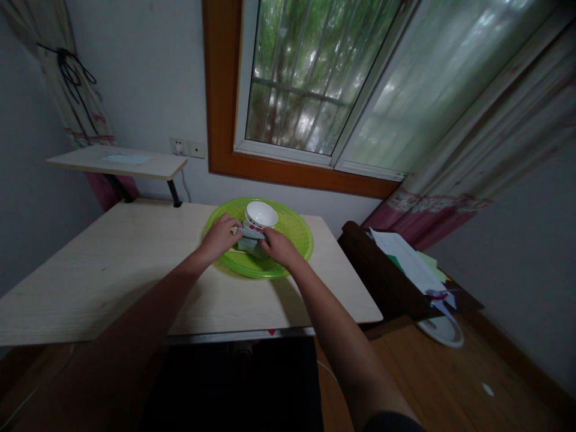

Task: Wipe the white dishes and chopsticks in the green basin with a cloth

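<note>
Both hands meet over a round green plastic basket (297, 231) on the desk. Between them a grey-green cloth (252, 234) is stretched, its lower part hanging toward the basket floor. My left hand (221, 237) pinches the cloth's left end. At the right end, my right hand (278, 245) grips it with thumb and fingers closed. Just behind the cloth a white bowl (261, 213) with dark red marks on its side sits upright in the basket; the cloth partly covers its front. A thin pale stick-like thing lies in the basket near my left hand, too small to name.
The basket stands near the back edge of the light wooden desk (135, 264). A small raised shelf (117, 161) is at the back left. Beyond the desk's right edge is a dark brown piece of furniture (382, 276) with papers (405, 258) on it.
</note>
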